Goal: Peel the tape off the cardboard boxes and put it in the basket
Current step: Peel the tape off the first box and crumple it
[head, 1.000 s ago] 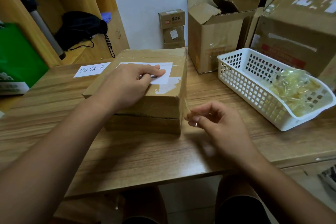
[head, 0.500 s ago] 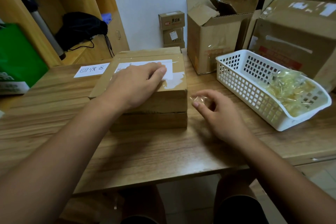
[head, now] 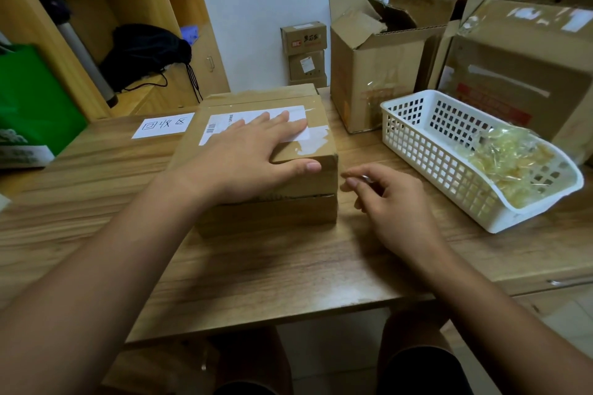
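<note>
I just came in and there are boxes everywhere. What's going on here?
A person is peeling tape off a cardboard box on the table. Their left hand lies flat on top of the box, holding it down. Their right hand is just beside the box and seems to pinch a small bit of tape. The white basket to the right already holds a heap of crumpled tape. A shiny tape patch shows on the box top.

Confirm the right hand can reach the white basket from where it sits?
Probably yes. The right hand, apparently pinching a tape scrap, sits beside the cardboard box; only bare tabletop lies between it and the white basket to its right, whose top is open.
</note>
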Motion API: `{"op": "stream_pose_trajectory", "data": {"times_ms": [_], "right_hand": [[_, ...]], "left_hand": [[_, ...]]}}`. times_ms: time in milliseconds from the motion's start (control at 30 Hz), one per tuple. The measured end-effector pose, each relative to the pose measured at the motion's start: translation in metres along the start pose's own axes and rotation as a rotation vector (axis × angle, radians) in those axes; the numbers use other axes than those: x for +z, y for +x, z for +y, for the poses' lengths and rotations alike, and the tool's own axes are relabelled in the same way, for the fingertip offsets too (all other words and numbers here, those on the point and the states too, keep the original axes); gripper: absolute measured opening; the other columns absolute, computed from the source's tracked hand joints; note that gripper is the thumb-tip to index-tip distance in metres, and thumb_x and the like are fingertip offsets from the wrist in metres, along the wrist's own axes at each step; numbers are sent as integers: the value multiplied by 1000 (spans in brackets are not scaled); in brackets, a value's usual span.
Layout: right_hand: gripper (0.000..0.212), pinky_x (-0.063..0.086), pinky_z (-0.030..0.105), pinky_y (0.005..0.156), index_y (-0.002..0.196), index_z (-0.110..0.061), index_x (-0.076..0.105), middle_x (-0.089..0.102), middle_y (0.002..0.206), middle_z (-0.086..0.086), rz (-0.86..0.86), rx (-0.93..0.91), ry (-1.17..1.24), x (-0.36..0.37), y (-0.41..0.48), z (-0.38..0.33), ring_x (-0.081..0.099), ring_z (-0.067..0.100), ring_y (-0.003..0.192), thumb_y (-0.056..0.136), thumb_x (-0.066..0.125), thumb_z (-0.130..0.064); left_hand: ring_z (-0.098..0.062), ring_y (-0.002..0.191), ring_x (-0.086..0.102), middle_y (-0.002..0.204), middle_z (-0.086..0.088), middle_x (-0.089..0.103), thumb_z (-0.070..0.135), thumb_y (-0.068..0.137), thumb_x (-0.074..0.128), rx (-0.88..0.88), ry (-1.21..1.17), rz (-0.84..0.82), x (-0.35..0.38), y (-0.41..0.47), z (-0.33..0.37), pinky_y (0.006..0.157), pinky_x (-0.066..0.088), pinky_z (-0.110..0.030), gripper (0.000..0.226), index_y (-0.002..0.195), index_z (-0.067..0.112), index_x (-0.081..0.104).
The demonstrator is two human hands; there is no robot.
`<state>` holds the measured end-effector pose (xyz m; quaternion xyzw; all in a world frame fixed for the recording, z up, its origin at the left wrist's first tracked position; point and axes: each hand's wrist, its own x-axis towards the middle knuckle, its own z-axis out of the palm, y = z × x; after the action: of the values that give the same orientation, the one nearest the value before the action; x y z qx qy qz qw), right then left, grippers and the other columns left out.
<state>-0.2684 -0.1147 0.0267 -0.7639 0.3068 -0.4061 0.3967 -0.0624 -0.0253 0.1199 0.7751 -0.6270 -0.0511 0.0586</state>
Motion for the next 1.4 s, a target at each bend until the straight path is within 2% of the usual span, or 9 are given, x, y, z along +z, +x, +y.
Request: {"op": "stream_pose_trajectory", "data": {"times_ms": [200,333,567,667,833,967,1133,1300,1400], "right_hand": [[42,51,12,64,96,-46,67,71,82,-17,61,-99,23,8,-34,-5,69,5,72,97,65,-5],[28,50,9,65,101,-23,75,71,84,-10,38,-191,-64,15,-59,-7,68,5,78,93,67,2],[8,43,13,55,90,-32,66,68,81,-17,15,4,-71,3,-43,2,64,4,66,94,71,-27],[19,41,13,56,91,-31,61,64,73,-10,70,22,-83,3,-34,5,61,5,65,86,79,-34],[28,51,32,55,112,-36,54,59,68,-4,66,59,-151,-1,-19,8,60,9,63,92,73,-30],[15,59,50,61,113,-36,61,64,72,-1,33,101,-173,-5,-12,9,66,16,65,100,62,-29],[11,60,51,65,108,-29,65,67,71,-5,51,148,-203,0,-10,3,68,17,64,101,58,-35],[8,58,47,57,100,-33,48,70,72,2,110,168,-154,12,-17,-3,69,21,59,101,56,-31],[16,55,32,45,96,-36,43,71,72,3,106,188,-31,22,-20,-6,70,10,56,104,53,-26]], "left_hand": [[-13,155,10,168,17,11,94,72,22,-24,38,54,4,1,8,123,13,-45,94,156,51,18],[-17,156,12,168,12,13,93,70,18,-49,53,77,7,5,13,124,13,-47,99,157,46,20],[-25,150,26,165,6,28,91,76,26,-114,83,130,11,8,19,118,24,-50,94,153,39,31],[-26,139,38,155,5,42,89,78,36,-121,62,163,10,7,20,109,33,-49,88,146,33,38],[-16,149,25,166,19,17,95,64,39,-48,41,20,-4,-1,2,116,25,-42,101,152,50,22],[-8,154,8,166,27,0,96,59,39,18,102,-78,-13,-11,-20,119,13,-34,106,152,61,3],[-7,155,0,168,18,-1,90,69,33,32,97,-45,-4,-12,-20,124,1,-38,100,157,52,3],[-11,156,0,169,14,0,85,78,33,20,109,-18,3,-9,-12,127,1,-47,94,158,48,2],[-12,156,1,169,13,0,82,81,34,24,114,-1,6,-8,-8,127,3,-49,91,159,46,3]]}}
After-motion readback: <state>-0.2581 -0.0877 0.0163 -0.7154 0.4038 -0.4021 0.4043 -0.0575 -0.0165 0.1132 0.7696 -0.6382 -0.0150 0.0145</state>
